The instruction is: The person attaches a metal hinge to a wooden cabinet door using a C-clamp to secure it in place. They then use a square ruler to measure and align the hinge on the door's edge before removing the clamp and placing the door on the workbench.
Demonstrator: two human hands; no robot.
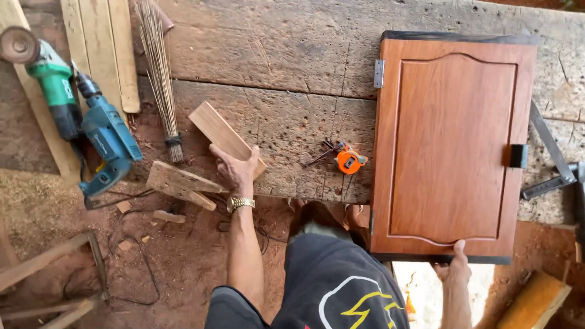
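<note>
Short wooden offcut [225, 137] flat on the table [286, 55], long axis running diagonally from upper left down to lower right, lower end tucked under the left hand [234, 167]. Left grip closed over that end, thumb on the far side, fingers wrapped on the near side, gold watch [240, 203] on the wrist. Plenty of bare plank above and to the right of the offcut; to the left, tight against a bundle broom [159, 73], with a second scrap block [180, 183] just below-left, hanging at the table's near edge.

Reddish cabinet door [451, 146] further right, long axis pointing away from the body, hinge [378, 74] on the left edge, dark latch [517, 156] on the right edge, near end overhanging the table. Right hand [454, 268] pinching that near bottom edge, thumb on top, rest of the fingers hidden underneath.

Orange tape measure [349, 160] between the two hands, with small dark bits beside it. Blue drill [105, 143] and green grinder [52, 79] way off left. Metal square [548, 158] poking out past the door's right side.
</note>
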